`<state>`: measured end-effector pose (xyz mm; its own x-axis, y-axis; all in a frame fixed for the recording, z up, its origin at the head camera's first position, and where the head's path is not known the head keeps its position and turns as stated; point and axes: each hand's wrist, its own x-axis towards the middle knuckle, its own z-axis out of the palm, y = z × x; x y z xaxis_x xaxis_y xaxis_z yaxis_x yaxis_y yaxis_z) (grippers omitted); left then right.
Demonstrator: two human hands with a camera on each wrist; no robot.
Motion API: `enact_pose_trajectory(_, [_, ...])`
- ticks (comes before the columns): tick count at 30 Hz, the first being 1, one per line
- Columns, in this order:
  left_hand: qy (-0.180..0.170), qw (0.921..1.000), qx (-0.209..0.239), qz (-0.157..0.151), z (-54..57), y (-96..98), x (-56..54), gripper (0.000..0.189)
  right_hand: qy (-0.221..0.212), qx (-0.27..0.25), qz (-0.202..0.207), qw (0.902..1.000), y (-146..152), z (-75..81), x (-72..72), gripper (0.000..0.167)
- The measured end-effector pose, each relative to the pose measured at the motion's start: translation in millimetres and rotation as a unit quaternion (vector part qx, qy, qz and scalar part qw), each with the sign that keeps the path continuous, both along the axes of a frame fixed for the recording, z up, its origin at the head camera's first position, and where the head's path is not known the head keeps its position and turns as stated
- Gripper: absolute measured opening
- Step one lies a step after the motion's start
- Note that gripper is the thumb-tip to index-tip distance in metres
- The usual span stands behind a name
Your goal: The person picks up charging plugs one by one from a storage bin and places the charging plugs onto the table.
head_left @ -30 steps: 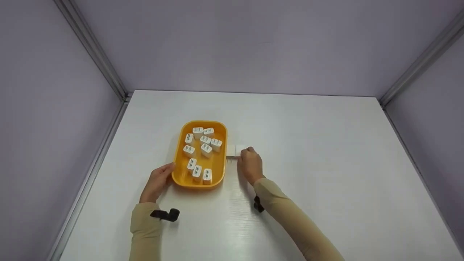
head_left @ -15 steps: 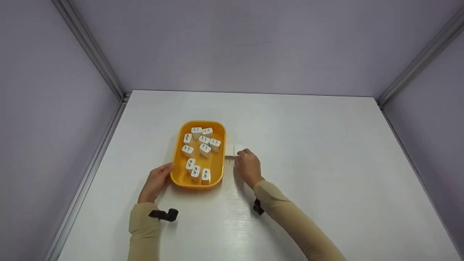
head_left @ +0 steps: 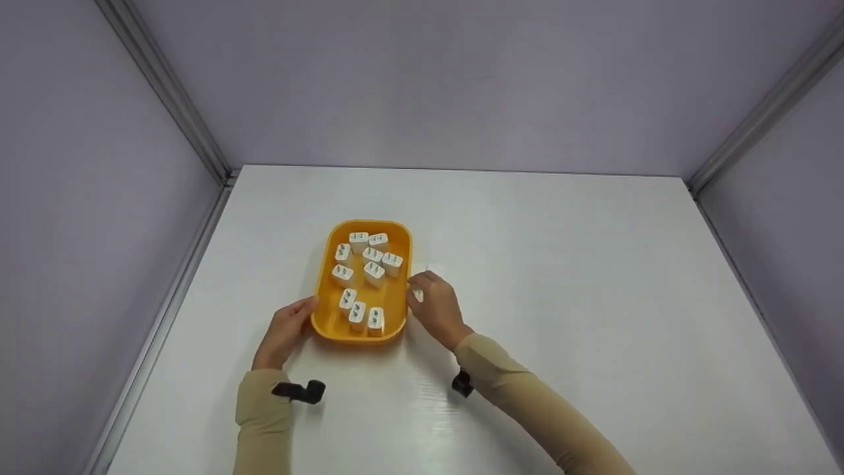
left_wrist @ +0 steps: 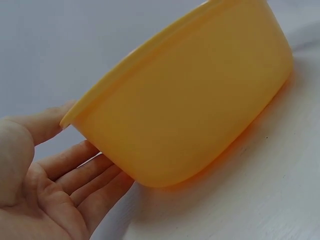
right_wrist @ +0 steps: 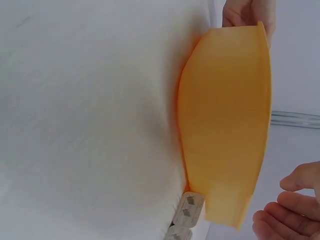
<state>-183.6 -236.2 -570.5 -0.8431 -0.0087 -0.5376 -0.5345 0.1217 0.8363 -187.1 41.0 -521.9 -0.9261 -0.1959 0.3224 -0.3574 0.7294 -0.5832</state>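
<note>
A yellow-orange tray [head_left: 395, 316] stands on the table, holding several white two-pin plug adapters [head_left: 374, 274], pins up. My left hand [head_left: 285, 330] holds its left side; in the left wrist view the thumb lies at the rim and the fingers [left_wrist: 85, 175] touch the wall beneath. My right hand [head_left: 436, 305] is bent just outside the tray's right edge. In the right wrist view its fingers [right_wrist: 292, 215] are loosely bent apart from the thumb, with nothing seen between them. More adapters [right_wrist: 190, 207] lie beside the tray, pins facing sideways; in the head view the hand mostly covers them.
The white table [head_left: 560, 297] extends far to the right of the tray. Pale panels [head_left: 448, 86] with metal corner posts [head_left: 165, 92] enclose its back and sides. A black camera mount [head_left: 302, 392] sits on the left wrist.
My right hand has shifted left along the row of adapters to the tray's right edge. The left hand and the tray stay in place.
</note>
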Motion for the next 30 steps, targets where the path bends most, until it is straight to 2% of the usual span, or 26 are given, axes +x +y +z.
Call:
enact_pose_trajectory(4, [-0.001, 1.0000, -0.005, -0.001, 0.0, -0.6, 0.8, 0.066, -0.007, -0.007, 0.042, 0.9991, -7, 7.3, 5.3, 0.017])
enact_pose_trajectory(12, [0.005, 0.9996, -0.022, -0.013, 1.3, -2.1, 1.3, 0.068, -0.069, 0.019, 0.112, 0.9911, -17, 19.0, 12.9, 0.025])
enact_pose_trajectory(17, [0.012, 0.9998, -0.012, -0.009, 1.4, -1.0, 1.2, 0.068, -0.065, 0.052, 0.150, 0.9851, -22, 21.2, 14.7, 0.027])
enact_pose_trajectory(22, [0.019, 0.9998, 0.005, -0.004, 0.2, -0.1, 1.3, 0.069, -0.081, 0.077, 0.167, 0.9796, -25, 21.3, 13.7, 0.030])
enact_pose_trajectory(30, [0.014, 0.9998, -0.009, -0.009, -0.2, 0.3, -0.4, 0.072, -0.108, 0.107, 0.178, 0.9722, -28, 20.7, 10.7, 0.033])
